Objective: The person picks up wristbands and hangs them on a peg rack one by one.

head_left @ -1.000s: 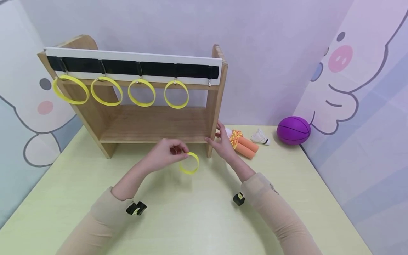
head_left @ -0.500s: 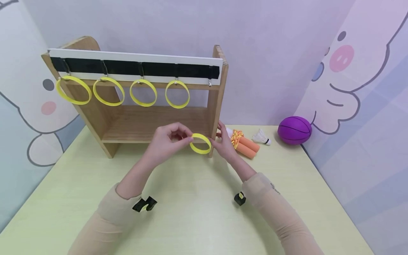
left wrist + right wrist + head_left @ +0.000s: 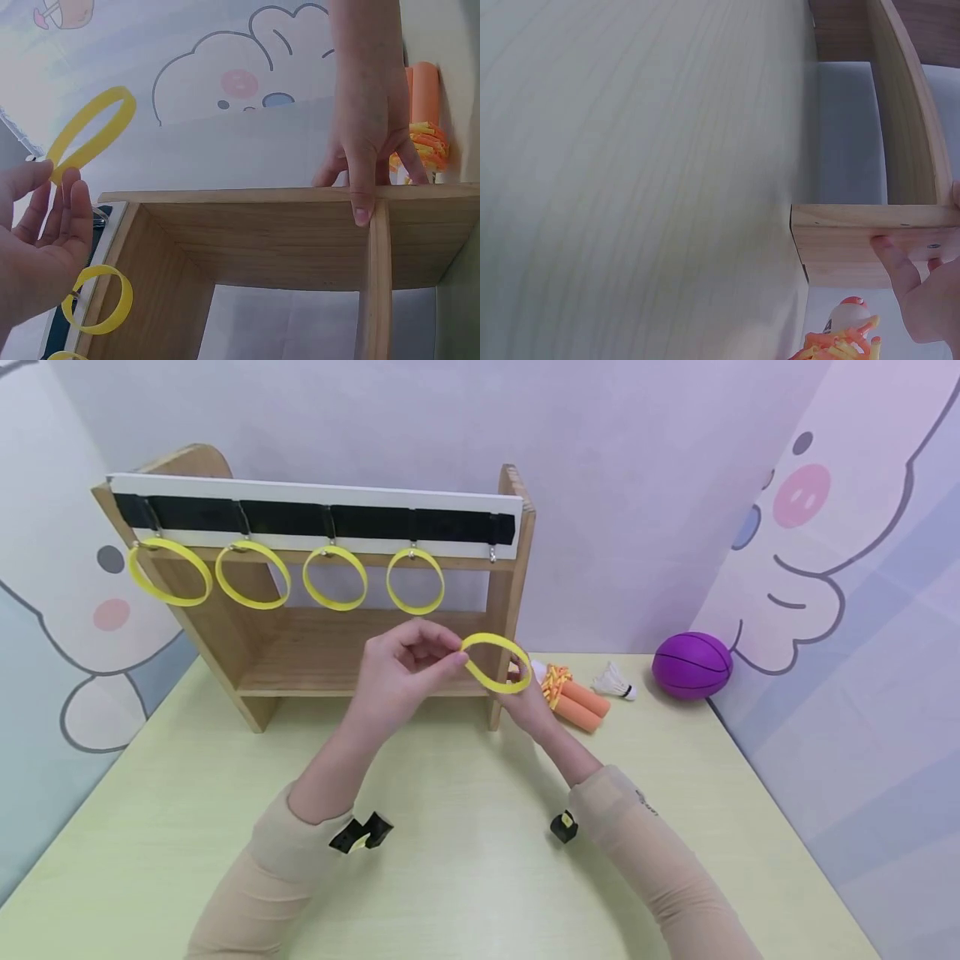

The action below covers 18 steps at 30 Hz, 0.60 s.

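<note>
My left hand [image 3: 397,677] pinches a thin yellow ring [image 3: 487,637] between thumb and fingertips, raised before the right end of a wooden shelf [image 3: 322,652]. In the left wrist view, this ring [image 3: 105,142] is tilted and apart from the shelf's front strip. My right hand [image 3: 531,708] grips the shelf's right side panel [image 3: 847,216], thumb at the front edge and fingers on the outer face. The held ring partly covers this hand in the head view. Several yellow rings [image 3: 416,611] hang from hooks on the white strip with a black band [image 3: 285,516]. The rightmost hook [image 3: 492,553] holds no ring.
Right of the shelf lie orange foam handles with a bundled cord [image 3: 577,706], a shuttlecock [image 3: 615,682] and a purple ball [image 3: 692,666]. The pale table [image 3: 465,860] meets walls printed with cartoon figures.
My left hand has lifted the yellow ring and moved it right, from near the table to shelf height before my right hand. The right hand keeps its place on the panel.
</note>
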Each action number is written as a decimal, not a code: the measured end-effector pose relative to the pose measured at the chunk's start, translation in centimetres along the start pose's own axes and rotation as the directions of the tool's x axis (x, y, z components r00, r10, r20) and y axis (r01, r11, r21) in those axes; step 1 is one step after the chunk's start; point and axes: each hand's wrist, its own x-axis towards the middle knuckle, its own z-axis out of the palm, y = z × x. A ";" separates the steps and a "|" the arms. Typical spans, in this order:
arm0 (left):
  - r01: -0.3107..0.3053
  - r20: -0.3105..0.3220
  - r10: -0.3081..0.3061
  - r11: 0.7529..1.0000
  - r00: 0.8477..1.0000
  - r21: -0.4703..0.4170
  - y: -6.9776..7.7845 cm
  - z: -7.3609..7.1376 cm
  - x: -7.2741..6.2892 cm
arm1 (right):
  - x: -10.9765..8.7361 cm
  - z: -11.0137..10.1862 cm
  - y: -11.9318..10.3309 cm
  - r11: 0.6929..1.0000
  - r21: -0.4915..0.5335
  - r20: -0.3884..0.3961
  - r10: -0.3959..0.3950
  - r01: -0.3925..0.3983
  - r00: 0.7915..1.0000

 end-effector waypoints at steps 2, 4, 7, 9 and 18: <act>-0.005 -0.032 0.004 1.000 0.999 -0.015 0.2 0.1 0.2 | 0.1 0.1 0.2 1.000 -0.015 -0.002 -0.028 0.028 1.000; -0.008 -0.066 0.005 0.999 0.998 -0.035 0.4 0.2 0.4 | 0.1 0.0 0.3 0.999 -0.027 0.000 -0.040 0.040 0.999; -0.024 -0.122 0.014 0.997 0.992 -0.078 0.5 0.5 0.9 | 0.1 -0.1 0.3 1.000 -0.027 0.007 -0.016 0.016 1.000; -0.041 -0.158 0.022 0.992 0.987 -0.122 0.5 0.6 1.2 | 0.1 -0.1 0.3 1.000 -0.019 0.013 0.014 -0.013 1.000; -0.125 -0.249 0.068 0.967 0.966 -0.221 -0.5 1.4 2.4 | 0.1 -0.1 0.1 1.000 -0.009 0.020 0.001 0.000 1.000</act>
